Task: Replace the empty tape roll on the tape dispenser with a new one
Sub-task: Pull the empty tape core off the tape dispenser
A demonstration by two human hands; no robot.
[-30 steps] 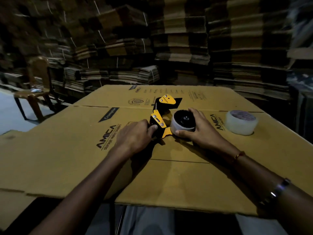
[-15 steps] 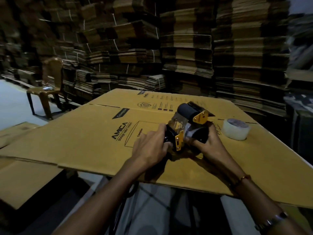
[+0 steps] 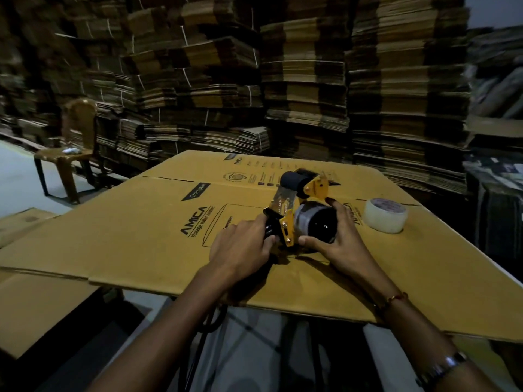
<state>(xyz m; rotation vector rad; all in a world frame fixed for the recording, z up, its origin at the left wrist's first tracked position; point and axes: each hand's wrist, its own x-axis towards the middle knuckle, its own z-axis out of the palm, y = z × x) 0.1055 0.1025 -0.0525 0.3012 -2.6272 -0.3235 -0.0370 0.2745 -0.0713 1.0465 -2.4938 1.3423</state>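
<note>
We gripped the tape dispenser (image 3: pixel 300 213).
Left hand (image 3: pixel 240 247) clutched its black handle; right hand (image 3: pixel 336 244) cupped the round empty roll (image 3: pixel 317 226).

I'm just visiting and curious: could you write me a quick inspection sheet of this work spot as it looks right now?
Surface: flattened cardboard box printed AMICA serves as the worktop.
Job's things: tape dispenser, yellow and black, with a spent roll on its hub; new tape roll lies flat to the right, untouched.
Clutter: nothing seen.
Grips: left hand holds the dispenser's handle; right hand clasps the spent roll.
Cables: a dark loop hangs below the cardboard's near edge; unclear what.
Surroundings: tall stacks of flat cardboard; plastic chair at left.
</note>
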